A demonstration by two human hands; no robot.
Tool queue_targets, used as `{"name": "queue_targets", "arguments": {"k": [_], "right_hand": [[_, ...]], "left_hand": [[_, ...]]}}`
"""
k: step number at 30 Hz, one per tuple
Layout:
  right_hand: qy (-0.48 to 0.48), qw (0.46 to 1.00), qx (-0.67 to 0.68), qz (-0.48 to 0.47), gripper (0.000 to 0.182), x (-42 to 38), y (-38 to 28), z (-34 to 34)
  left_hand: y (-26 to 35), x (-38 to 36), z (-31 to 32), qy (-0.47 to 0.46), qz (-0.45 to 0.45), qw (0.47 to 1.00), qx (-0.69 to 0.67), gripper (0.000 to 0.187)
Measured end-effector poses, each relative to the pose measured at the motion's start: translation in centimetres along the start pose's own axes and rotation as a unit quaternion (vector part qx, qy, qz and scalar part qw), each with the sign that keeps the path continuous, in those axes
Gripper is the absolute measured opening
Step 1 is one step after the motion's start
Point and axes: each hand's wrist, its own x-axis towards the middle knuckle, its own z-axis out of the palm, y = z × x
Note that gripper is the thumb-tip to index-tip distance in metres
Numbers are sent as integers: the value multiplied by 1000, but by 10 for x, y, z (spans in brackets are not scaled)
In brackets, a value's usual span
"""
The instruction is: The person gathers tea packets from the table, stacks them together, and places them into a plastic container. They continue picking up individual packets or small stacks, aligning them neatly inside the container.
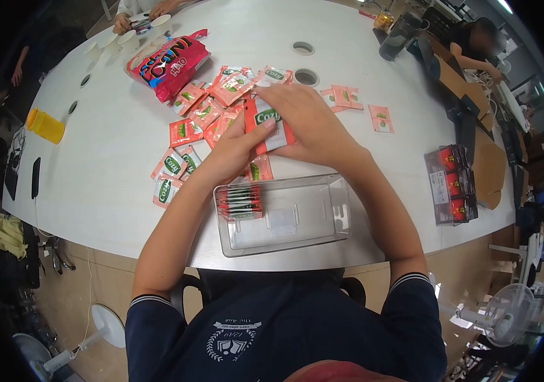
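Note:
Between my two hands is a red and white Cozy tea sachet (278, 136), held flat above the loose pile. My left hand (236, 149) pinches it from the left, thumb laid across its front. From the right, my right hand (315, 122) curls round the sachet's top and side. A clear plastic box (313, 234) stands just below my hands, near the table's front edge. Inside its left end, a row of sachets (240, 204) is packed on edge. Loose tea sachets (186, 132) lie heaped beyond and left of my hands, some showing green logos.
Pink sachets (347, 97) lie to the right, with one single sachet (381, 119) further out. A red snack bag (173, 67), a yellow container (46, 126) and white cups (128, 42) stand leftward. Right is a clear case of red items (453, 184). Other people sit around the table.

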Motion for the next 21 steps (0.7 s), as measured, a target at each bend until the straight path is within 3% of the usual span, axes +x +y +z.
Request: {"name": "queue_targets", "arguments": {"k": [6,12,15,21], "right_hand": [[-5,999,36,1,93,0,4,-4],[-6,999,37,-2,90,-3,6,11],[-23,999,23,-5,86,-4,9,9],[1,996,93,14,82,0,5,-1]], "left_hand": [[7,-1,-9,-73,-6,995,-66,61],[8,-5,5,-47,-10,999,19,62],[9,-3,3,-47,-58,995,70,73],[2,-3,-12,-123,6,991,-42,77]]}}
